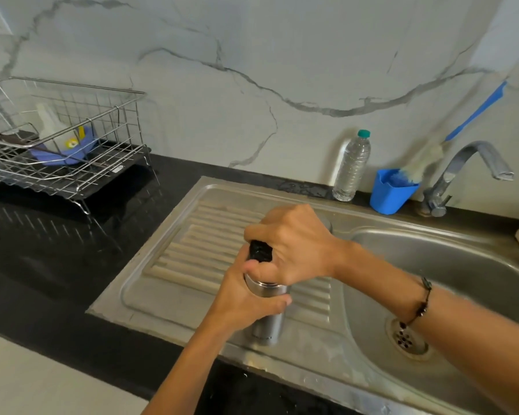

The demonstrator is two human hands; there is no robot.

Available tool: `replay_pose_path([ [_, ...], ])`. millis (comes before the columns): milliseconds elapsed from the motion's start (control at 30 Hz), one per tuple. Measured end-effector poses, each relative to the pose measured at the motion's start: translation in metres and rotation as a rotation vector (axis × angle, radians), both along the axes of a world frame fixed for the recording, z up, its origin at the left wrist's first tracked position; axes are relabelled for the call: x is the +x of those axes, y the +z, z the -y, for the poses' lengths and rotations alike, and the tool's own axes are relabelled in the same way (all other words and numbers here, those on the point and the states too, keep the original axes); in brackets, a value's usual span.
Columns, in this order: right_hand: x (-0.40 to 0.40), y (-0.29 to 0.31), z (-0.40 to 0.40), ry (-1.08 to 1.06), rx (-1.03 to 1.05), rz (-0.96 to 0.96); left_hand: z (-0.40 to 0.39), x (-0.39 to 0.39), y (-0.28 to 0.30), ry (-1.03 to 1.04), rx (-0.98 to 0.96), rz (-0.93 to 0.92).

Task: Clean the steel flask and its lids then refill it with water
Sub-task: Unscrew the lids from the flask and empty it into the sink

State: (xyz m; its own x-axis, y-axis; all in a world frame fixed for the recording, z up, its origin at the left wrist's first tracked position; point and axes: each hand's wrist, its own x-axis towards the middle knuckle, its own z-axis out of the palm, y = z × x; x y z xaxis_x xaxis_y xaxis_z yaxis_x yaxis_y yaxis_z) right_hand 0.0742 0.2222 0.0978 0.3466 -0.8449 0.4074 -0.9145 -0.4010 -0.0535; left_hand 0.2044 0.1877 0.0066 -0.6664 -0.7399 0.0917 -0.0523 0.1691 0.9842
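The steel flask stands upright on the ribbed draining board of the steel sink. My left hand is wrapped around the flask's upper body. My right hand grips its black lid from above, covering most of it. Only a corner of the lid shows between my fingers. Whether the lid is screwed on or loose cannot be told.
A blue cup with a bottle brush and a plastic water bottle stand at the back by the tap. The sink bowl with its drain lies to the right. A wire dish rack sits on the black counter at left.
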Motion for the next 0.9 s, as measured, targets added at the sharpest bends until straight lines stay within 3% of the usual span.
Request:
replay_pose_path([
  [100, -0.004, 0.008, 0.007, 0.164, 0.057, -0.051, 0.001, 0.003, 0.005, -0.012, 0.001, -0.006],
  [233, -0.006, 0.033, 0.01, 0.312, 0.207, -0.292, 0.001, 0.005, 0.003, -0.026, 0.014, -0.001],
  [367, 0.003, 0.056, -0.003, 0.086, 0.201, -0.574, -0.001, 0.005, 0.0, -0.015, -0.006, -0.001],
  [500, 0.018, 0.056, -0.011, -0.163, 0.237, -0.526, -0.002, 0.007, 0.0, -0.012, -0.003, -0.008],
  [733, 0.009, 0.064, -0.016, 0.098, 0.533, -0.372, -0.003, 0.005, 0.0, -0.003, 0.021, -0.023],
  [833, 0.009, 0.065, -0.022, 0.125, 0.534, -0.27, -0.003, 0.006, -0.002, 0.009, 0.017, -0.016],
  [900, 0.013, 0.066, -0.024, 0.004, 0.428, -0.297, -0.003, 0.006, -0.002, 0.016, 0.014, -0.007],
])
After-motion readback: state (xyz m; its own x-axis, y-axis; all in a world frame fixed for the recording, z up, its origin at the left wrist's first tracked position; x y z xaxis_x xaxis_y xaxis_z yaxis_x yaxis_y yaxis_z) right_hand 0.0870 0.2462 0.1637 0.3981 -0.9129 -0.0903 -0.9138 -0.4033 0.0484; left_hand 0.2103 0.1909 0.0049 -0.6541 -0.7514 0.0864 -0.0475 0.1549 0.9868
